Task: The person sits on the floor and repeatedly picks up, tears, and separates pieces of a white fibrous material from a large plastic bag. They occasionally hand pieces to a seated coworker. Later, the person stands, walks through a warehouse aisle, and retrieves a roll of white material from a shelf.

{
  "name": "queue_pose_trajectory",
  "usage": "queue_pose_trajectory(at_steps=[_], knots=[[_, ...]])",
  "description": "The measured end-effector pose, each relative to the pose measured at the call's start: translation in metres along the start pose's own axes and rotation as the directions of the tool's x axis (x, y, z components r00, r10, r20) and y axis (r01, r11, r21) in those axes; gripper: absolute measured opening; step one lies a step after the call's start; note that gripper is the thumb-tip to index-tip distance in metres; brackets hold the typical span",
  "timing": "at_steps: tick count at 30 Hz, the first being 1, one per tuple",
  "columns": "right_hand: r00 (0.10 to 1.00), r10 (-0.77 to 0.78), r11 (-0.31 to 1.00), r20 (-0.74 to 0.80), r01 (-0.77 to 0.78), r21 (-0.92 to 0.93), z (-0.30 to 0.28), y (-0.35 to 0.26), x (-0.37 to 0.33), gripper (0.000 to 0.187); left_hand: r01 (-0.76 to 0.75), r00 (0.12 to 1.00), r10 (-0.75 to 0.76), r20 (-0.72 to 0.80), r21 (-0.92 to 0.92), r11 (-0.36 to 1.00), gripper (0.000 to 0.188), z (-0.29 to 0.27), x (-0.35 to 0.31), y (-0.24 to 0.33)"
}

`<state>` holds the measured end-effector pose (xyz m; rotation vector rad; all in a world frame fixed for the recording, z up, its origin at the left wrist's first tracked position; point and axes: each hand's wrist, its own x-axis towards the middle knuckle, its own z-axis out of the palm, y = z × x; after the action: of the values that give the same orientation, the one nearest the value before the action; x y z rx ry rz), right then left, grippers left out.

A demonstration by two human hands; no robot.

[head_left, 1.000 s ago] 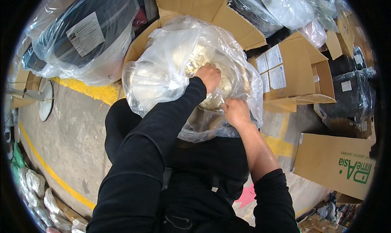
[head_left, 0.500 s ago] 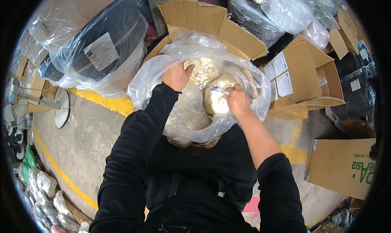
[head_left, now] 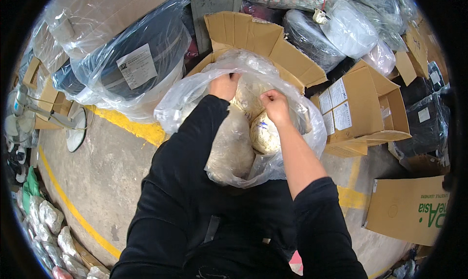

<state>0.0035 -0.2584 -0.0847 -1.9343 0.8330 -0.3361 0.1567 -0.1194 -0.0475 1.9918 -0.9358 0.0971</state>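
Note:
An open cardboard box (head_left: 243, 30) in front of me is lined with a large clear plastic bag (head_left: 314, 142). Inside lie rounded clear bags of cream-coloured material: an upper bag (head_left: 249, 97), a right one (head_left: 265, 135) with blue marks, and a greyer-looking left one (head_left: 229, 147). My left hand (head_left: 224, 87) is closed at the left edge of the upper bag, its fingertips partly hidden. My right hand (head_left: 276, 107) pinches thin film at that bag's right side, above the blue-marked one.
An open carton (head_left: 360, 101) with white labels stands at the right, and another carton (head_left: 407, 208) lies nearer. Plastic-wrapped dark goods (head_left: 131, 69) are stacked at the left beside a fan (head_left: 75, 130). Filled bags (head_left: 48, 220) line the lower left.
My right hand has moved up and left, from the blue-marked bag to the upper bag. My left hand has shifted slightly right, its fingers now curled. The view has shifted a little.

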Motion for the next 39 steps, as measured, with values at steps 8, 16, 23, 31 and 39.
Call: queue_pose_trajectory(at_steps=[8, 16, 23, 31, 39], knots=[[0.986, 0.035, 0.993, -0.161, -0.015, 0.120, 0.014, 0.017, 0.013, 0.053, 0.057, 0.948, 0.127, 0.290, -0.551, 0.832, 0.022, 0.011, -0.009, -0.003], [0.945, -0.211, 0.929, -0.251, 0.274, 0.248, 0.006, 0.046, 0.011, 0.023, -0.023, 0.999, 0.016, -0.046, -0.168, 0.986, 0.014, 0.032, -0.024, -0.029], [0.999, -0.040, 0.852, 0.010, 0.029, 0.522, -0.004, 0.048, -0.007, 0.020, 0.467, 0.874, -0.340, 0.348, -0.795, 0.387, 0.007, 0.041, -0.033, -0.024], [0.991, -0.137, 0.991, 0.000, 0.137, 0.002, -0.044, 0.037, 0.015, 0.032, 0.140, 0.987, -0.160, 0.022, -0.609, 0.781, 0.043, 0.058, -0.046, -0.042], [0.986, 0.161, 0.965, 0.049, -0.168, 0.200, -0.046, 0.047, 0.019, 0.046, 0.244, 0.387, 0.807, 0.447, 0.794, -0.557, 0.038, 0.050, -0.029, -0.064]])
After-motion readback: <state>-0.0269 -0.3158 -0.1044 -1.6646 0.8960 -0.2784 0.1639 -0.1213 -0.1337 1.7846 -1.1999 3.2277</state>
